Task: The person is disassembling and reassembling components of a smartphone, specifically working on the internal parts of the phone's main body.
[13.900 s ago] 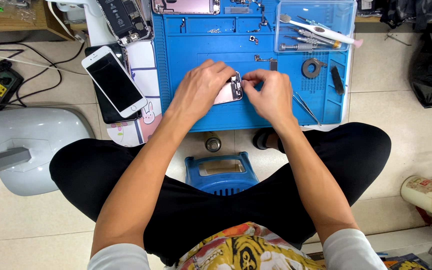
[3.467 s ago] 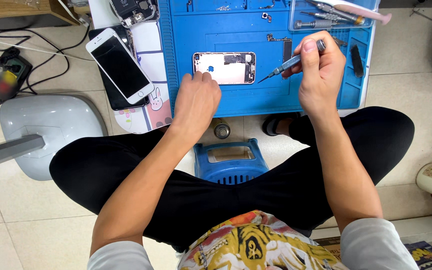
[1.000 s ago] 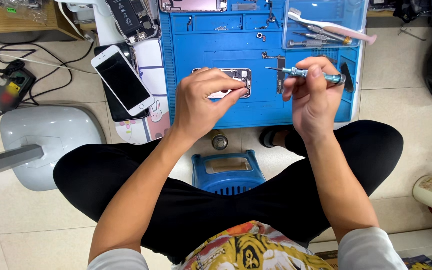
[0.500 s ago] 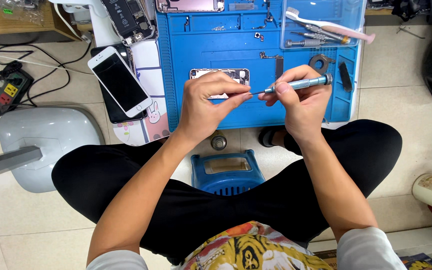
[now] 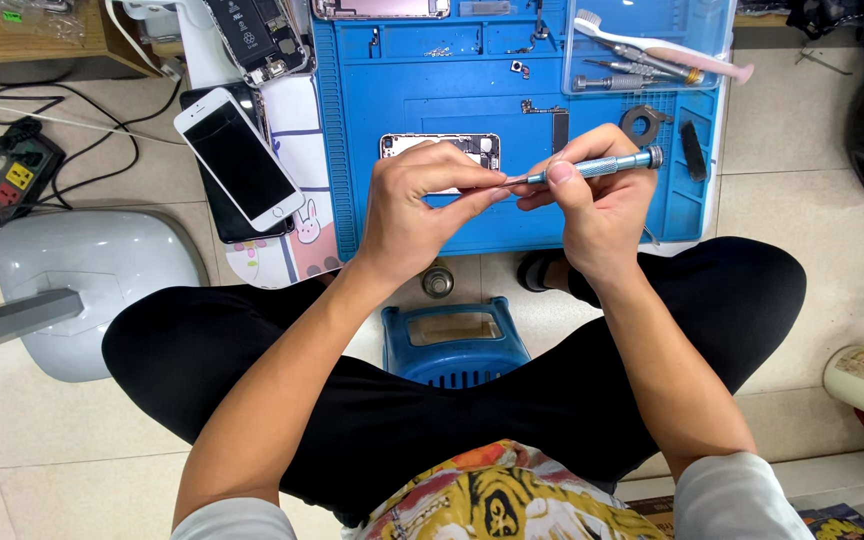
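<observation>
My right hand [image 5: 600, 205] grips a slim blue precision screwdriver [image 5: 597, 165] held level, its tip pointing left. My left hand [image 5: 424, 200] pinches that tip between thumb and forefinger; whether a small part sits in the pinch cannot be told. Both hands hover just over the near half of the blue repair mat [image 5: 352, 130]. An opened phone housing [image 5: 442, 148] lies on the mat right behind my left hand, partly hidden by the fingers.
A white phone [image 5: 237, 160] lies on a dark one left of the mat, another opened phone [image 5: 257, 35] behind. A clear tray [image 5: 712, 25] holds tools and a toothbrush. Power strip [image 5: 10, 180] and fan base [image 5: 92, 290] at left, blue stool [image 5: 455, 345] between my legs.
The screwdriver has levelled out and my two hands have closed together, so that my left fingers now pinch its tip. A few seconds ago my left hand rested flat near the housing.
</observation>
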